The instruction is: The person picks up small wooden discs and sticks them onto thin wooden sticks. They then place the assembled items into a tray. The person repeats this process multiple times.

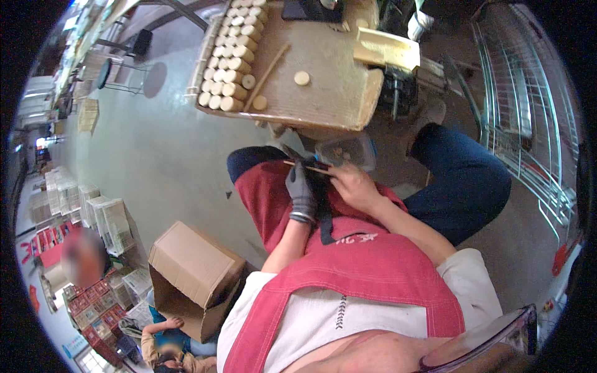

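A thin wooden stick (316,168) lies crosswise over my lap, between my two hands. My left hand (301,193), in a dark grey glove, is closed at the stick's left part. Bare, my right hand (356,188) pinches the stick near its right end. A dark, narrow shape pokes out beyond the gloved fingers; its kind cannot be made out. Under both hands spreads my red apron (258,199). Just beyond the right hand, partly under the bench edge, stands a clear plastic tub (371,149) with small pieces in it.
Ahead is a wooden workbench (329,102) with stacked wooden cylinders (233,62), a loose round disc (302,78) and a long stick (268,73). A black machine (397,90) sits at its right. An open cardboard box (193,264) and another person (168,348) are at left; wire racks (528,124) at right.
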Motion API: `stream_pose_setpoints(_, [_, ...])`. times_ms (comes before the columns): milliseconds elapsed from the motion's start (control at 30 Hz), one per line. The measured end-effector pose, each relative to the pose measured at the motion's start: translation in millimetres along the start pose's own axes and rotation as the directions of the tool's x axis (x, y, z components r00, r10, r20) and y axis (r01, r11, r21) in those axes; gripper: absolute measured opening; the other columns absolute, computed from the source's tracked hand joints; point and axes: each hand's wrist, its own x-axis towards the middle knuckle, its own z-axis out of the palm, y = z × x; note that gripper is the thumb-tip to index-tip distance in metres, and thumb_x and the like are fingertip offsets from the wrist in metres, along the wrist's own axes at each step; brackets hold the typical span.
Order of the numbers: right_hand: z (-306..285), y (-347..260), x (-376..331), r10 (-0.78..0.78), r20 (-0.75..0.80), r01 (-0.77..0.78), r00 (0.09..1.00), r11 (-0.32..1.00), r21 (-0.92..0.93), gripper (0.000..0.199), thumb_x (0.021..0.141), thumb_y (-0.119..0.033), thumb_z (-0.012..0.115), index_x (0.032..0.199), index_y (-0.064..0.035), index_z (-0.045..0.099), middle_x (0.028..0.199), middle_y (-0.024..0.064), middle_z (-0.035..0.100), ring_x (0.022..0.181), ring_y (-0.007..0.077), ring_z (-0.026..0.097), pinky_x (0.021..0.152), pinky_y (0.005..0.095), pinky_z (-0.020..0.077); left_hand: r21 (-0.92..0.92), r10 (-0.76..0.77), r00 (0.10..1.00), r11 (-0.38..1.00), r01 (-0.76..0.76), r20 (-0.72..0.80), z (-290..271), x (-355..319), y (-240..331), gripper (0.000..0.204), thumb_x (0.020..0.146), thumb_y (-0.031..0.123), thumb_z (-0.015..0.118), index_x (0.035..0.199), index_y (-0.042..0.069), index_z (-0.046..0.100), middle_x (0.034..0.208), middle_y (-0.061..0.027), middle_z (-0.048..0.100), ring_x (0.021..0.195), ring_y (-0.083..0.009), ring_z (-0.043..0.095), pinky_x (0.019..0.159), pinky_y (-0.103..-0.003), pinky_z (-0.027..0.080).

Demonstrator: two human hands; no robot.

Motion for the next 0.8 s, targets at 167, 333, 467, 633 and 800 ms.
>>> stream_pose_setpoints(167, [-12,-20,-3,-0.008,0.026,0.01,1.0,0.998,-0.06,0.019,0.094,-0.01,0.059,0.11,-0.0019,0.064,0.09,0.0192,0.068,0.086,0.0398,0.067,0.074,0.0482,0.0554,0.07,0.151,0.987,0.985,-0.155,0.063,5,-7,6,0.037,0.106,0.024,0.048,0.107,-0.004,0.071,0.097,-0.0102,0.072,0.089,-0.0177,0.065,0.082,-0.033,0.052])
stream_pose_setpoints(333, [-35,-49,-11,-0.09,-0.098,0.091,0.991,0.996,0.012,0.014,0.093,-0.009,0.061,0.106,-0.0027,0.064,0.089,0.0193,0.068,0.082,0.0403,0.068,0.071,0.048,0.0549,-0.144,0.239,0.969,0.963,-0.228,0.067,15,-31,56,0.04,0.109,0.032,0.045,0.118,0.001,0.069,0.107,-0.0066,0.071,0.089,-0.0169,0.065,0.084,-0.033,0.053])
stream_pose_setpoints(467, [-64,-73,-17,0.067,-0.201,-0.037,0.977,0.988,0.15,0.014,0.096,-0.007,0.06,0.109,-0.0026,0.065,0.091,0.0202,0.07,0.084,0.0377,0.07,0.069,0.0444,0.0544,-0.176,0.49,0.871,0.854,-0.489,-0.041,0,-2,104,0.035,0.109,0.022,0.045,0.127,-0.002,0.064,0.115,-0.0092,0.069,0.097,-0.016,0.065,0.082,-0.032,0.055])
stream_pose_setpoints(633, [-80,-88,-19,0.354,-0.174,-0.192,0.919,0.787,0.587,0.016,0.103,-0.01,0.058,0.113,0.0001,0.066,0.077,0.0018,0.062,0.067,0.0082,0.056,0.057,0.0261,0.0424,0.06,0.465,0.876,0.878,-0.475,0.124,-13,49,183,0.023,0.104,0.009,0.057,0.122,0.0,0.068,0.102,-0.0049,0.071,0.088,-0.013,0.066,0.079,-0.029,0.056])
stream_pose_setpoints(800, [-92,-89,-18,0.451,-0.098,-0.207,0.887,0.579,0.789,0.018,0.105,-0.01,0.054,0.113,0.001,0.065,0.072,-0.0077,0.051,0.057,-0.0001,0.04,0.049,0.0186,0.0305,0.678,0.559,0.691,0.283,-0.678,0.458,-5,108,221,0.022,0.094,0.016,0.066,0.114,0.007,0.072,0.103,-0.016,0.075,0.091,-0.0317,0.073,0.08,-0.039,0.057])
